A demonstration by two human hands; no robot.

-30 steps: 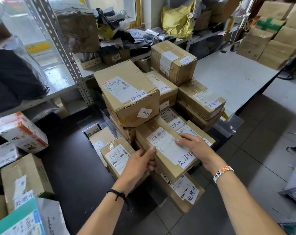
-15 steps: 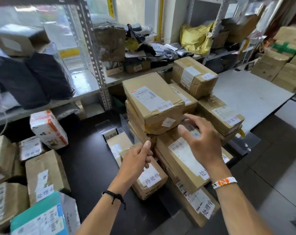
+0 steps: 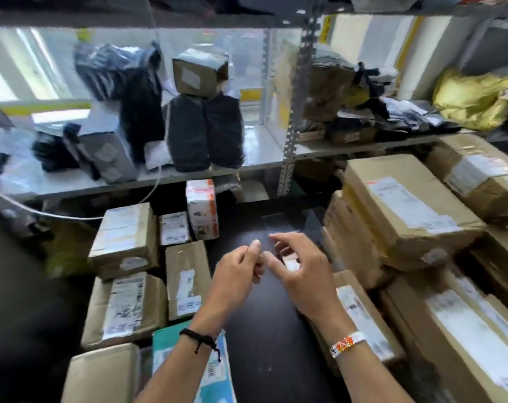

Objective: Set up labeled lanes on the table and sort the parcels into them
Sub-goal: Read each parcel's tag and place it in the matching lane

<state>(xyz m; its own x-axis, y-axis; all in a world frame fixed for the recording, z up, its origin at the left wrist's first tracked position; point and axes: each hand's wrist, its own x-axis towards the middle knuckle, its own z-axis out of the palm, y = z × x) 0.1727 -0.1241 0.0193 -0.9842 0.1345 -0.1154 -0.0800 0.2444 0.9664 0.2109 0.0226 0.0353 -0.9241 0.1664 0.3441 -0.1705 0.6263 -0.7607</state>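
Left of the tall stack of boxes (image 3: 398, 210), the curled left hand (image 3: 238, 271) (pinching or not, unclear) hovers nearer the loose parcels (image 3: 124, 237) than the right hand (image 3: 299, 274) with spread fingers (image 3: 286, 237).

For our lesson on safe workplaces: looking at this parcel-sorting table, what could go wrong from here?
1. The stacked boxes on the right rise high beside the right hand; a knock might topple them.
2. The left parcels crowd the black table, leaving only a narrow bare strip, so lanes could mix.
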